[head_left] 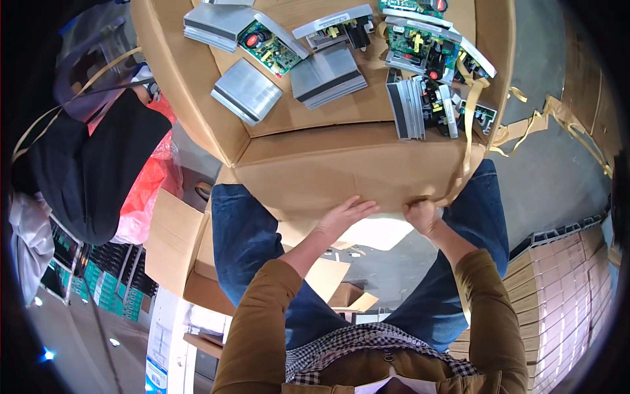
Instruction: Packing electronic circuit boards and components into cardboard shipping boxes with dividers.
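In the head view, an open brown cardboard box (180,79), in front of the person's denim-clad knees (244,223), has its near flap (348,187) spread outward, the left hand (346,215) lying loosely along that edge with fingers extended and the right hand (422,215) curled there (whether it pinches the cardboard, I cannot tell). Circuit modules with heat sinks (248,92) sit in two groups inside, bare cardboard between them, while yellowish tape (469,125) trails over the right rim; grey floor (538,177), red plastic wrap (144,190) and stacked cartons (558,282) surround it.
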Motion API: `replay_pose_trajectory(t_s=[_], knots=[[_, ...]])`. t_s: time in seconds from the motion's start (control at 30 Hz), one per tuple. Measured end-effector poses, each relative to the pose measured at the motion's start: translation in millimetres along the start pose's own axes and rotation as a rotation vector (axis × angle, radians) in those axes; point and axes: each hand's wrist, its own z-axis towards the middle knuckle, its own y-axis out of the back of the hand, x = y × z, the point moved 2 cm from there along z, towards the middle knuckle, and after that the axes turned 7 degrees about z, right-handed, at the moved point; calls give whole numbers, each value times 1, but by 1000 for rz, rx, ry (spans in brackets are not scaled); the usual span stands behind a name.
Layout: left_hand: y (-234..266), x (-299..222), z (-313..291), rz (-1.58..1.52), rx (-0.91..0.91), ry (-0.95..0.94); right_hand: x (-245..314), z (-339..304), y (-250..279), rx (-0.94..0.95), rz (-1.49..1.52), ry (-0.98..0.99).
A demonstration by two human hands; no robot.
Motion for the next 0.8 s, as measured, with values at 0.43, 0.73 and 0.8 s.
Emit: replay_pose_trajectory(t_s=[0.43, 0.73, 0.8], knots=[[-20, -66, -48, -1289, 254, 1144, -24, 6, 26, 120, 154, -35], [-56, -127, -25, -1676, 497, 1279, -22, 13, 17, 139, 115, -39], [-58, -149, -9, -1850, 332, 1261, -39, 31, 7, 140, 64, -93]])
